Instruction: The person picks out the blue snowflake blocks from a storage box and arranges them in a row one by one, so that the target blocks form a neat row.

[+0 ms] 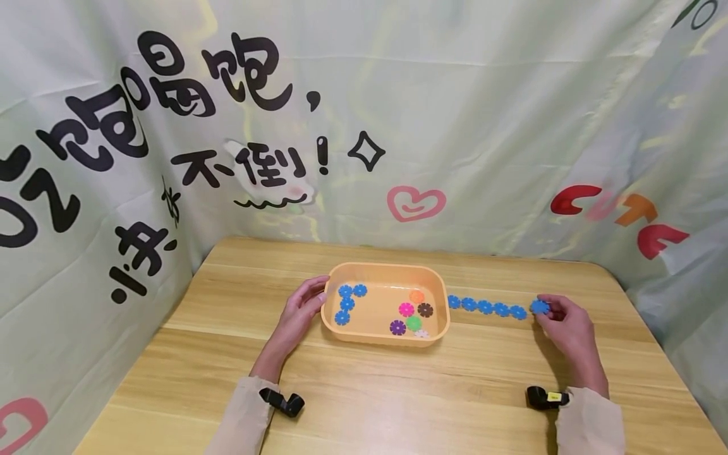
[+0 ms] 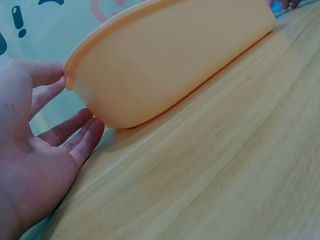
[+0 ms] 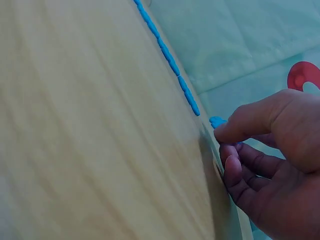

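Observation:
My right hand [image 1: 570,327] pinches a blue notched plastic disc [image 1: 539,307] between thumb and fingers. It is held just past the right end of a row of several blue discs [image 1: 485,307] on the table. In the right wrist view the disc [image 3: 216,121] shows partly behind the thumb, apart from the row [image 3: 170,57]. The left hand [image 1: 299,311] touches the left end of a peach plastic bin [image 1: 375,338]. In the left wrist view its fingertips [image 2: 95,129] rest against the bin's outer wall [image 2: 165,65], with a digit at the rim.
Inside the bin, several blue discs [image 1: 347,304] lie at the left. Orange, pink, brown, purple, green and pale discs [image 1: 413,323] lie at the right. Below is a wooden table [image 1: 364,392]; a printed curtain [image 1: 483,126] hangs behind it.

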